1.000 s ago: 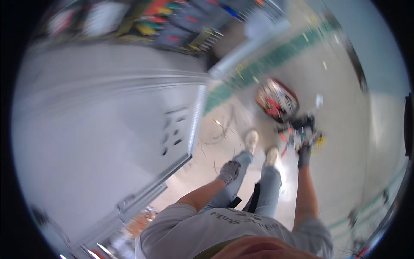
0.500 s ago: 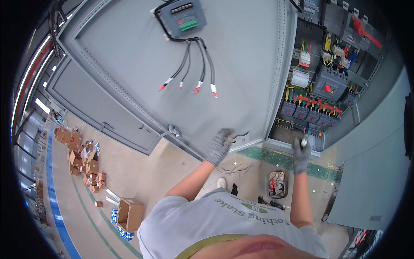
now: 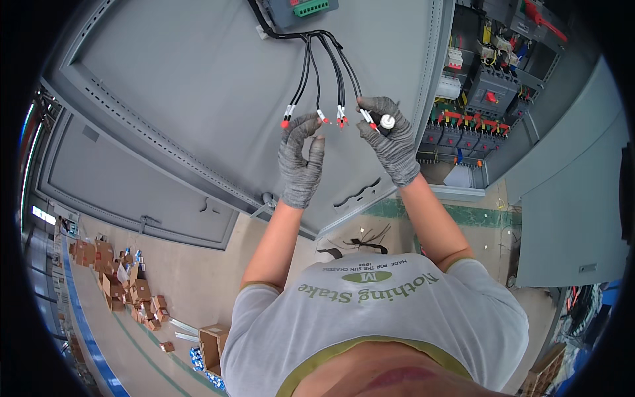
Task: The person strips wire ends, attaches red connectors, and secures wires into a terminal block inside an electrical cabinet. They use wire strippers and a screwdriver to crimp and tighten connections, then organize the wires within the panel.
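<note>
My left hand (image 3: 301, 162), in a grey knit glove, is raised in front of the grey cabinet door with thumb and fingers apart, holding nothing. Its fingertips are close to a black wire (image 3: 319, 102) with a white sleeve and red tip. My right hand (image 3: 391, 142), gloved alike, is closed round a tool with a round white end (image 3: 387, 122); the rest of it is mostly hidden. By the right thumb and fingers lie wire ends with white sleeves (image 3: 366, 116); whether they are gripped I cannot tell. More red-tipped wires (image 3: 340, 114) hang between the hands.
Above, a grey module with a green terminal block (image 3: 311, 8) sits on the door (image 3: 198, 86). To the right stands the open cabinet with breakers (image 3: 489, 92). Cut black wires (image 3: 364, 241) lie on the floor below. Cardboard boxes (image 3: 135, 291) are scattered at the left.
Both hands have risen to the hanging wires. My right hand has come left from the cabinet's lower edge, carrying the white-ended tool; my left hand has moved up and left from the door's bottom.
</note>
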Demonstrator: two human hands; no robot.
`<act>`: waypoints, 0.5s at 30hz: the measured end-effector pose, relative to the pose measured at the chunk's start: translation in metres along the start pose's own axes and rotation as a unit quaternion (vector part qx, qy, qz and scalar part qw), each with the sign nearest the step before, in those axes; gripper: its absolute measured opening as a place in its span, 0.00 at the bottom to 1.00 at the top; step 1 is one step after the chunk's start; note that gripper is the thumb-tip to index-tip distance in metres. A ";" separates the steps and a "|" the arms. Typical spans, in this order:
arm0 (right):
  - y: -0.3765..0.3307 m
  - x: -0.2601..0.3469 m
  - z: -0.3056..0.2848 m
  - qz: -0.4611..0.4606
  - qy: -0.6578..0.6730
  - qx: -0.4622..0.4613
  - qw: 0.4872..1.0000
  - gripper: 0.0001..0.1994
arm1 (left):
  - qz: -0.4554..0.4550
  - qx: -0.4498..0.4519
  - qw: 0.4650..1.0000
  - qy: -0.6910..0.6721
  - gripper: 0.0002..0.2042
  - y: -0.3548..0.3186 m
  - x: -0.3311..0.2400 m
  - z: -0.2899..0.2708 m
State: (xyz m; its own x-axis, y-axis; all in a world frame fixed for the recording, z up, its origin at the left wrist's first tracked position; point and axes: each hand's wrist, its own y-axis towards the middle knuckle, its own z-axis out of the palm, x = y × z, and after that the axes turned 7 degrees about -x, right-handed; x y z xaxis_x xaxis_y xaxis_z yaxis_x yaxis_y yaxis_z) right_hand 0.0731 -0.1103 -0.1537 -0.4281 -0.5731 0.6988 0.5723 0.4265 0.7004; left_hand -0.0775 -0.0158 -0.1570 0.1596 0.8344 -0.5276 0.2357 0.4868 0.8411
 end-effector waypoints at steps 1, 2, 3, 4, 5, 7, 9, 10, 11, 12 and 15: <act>0.004 -0.003 -0.003 -0.073 -0.040 0.010 0.996 0.13 | 0.010 0.003 1.000 0.000 0.11 0.005 -0.001 0.006; 0.010 -0.003 -0.003 -0.053 -0.015 0.005 0.998 0.12 | 0.023 0.000 1.000 0.001 0.11 0.011 0.001 0.010; 0.016 -0.002 -0.004 -0.032 0.010 0.001 0.999 0.11 | 0.031 0.003 0.999 0.007 0.13 0.015 0.004 0.013; 0.022 0.002 -0.005 -0.011 0.036 -0.003 0.999 0.10 | 0.029 0.001 1.000 0.002 0.13 0.016 0.004 0.016; 0.030 0.017 -0.005 0.032 0.094 -0.004 0.995 0.09 | 0.030 -0.007 1.000 0.000 0.13 0.020 0.001 0.019; 0.056 0.019 -0.011 0.016 0.102 0.002 0.995 0.09 | 0.031 -0.028 0.999 -0.025 0.13 0.025 0.005 0.028; 0.079 0.025 -0.015 0.054 0.146 0.003 0.988 0.07 | 0.009 -0.056 0.998 -0.016 0.13 0.027 0.009 0.036; 0.089 0.027 -0.016 0.056 0.166 0.008 0.985 0.07 | -0.002 -0.070 0.997 -0.012 0.13 0.029 0.011 0.040; 0.098 0.027 -0.017 0.059 0.183 0.012 0.981 0.07 | 0.012 -0.085 0.996 -0.012 0.13 0.030 0.013 0.045; 0.106 0.028 -0.018 0.063 0.200 0.017 0.978 0.07 | -0.007 -0.107 0.993 -0.044 0.13 0.033 0.014 0.049; 0.124 0.028 -0.019 0.076 0.202 0.031 0.976 0.06 | -0.034 -0.152 0.983 -0.099 0.11 0.040 0.012 0.056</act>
State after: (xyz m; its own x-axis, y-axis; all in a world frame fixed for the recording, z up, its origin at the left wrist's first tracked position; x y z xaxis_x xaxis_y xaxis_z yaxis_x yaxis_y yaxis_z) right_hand 0.1450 -0.0865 -0.0503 -0.0243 -0.7242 0.6892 0.5595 0.5614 0.6097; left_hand -0.0129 -0.0010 -0.1359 0.3447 0.7448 -0.5713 -0.0400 0.6198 0.7838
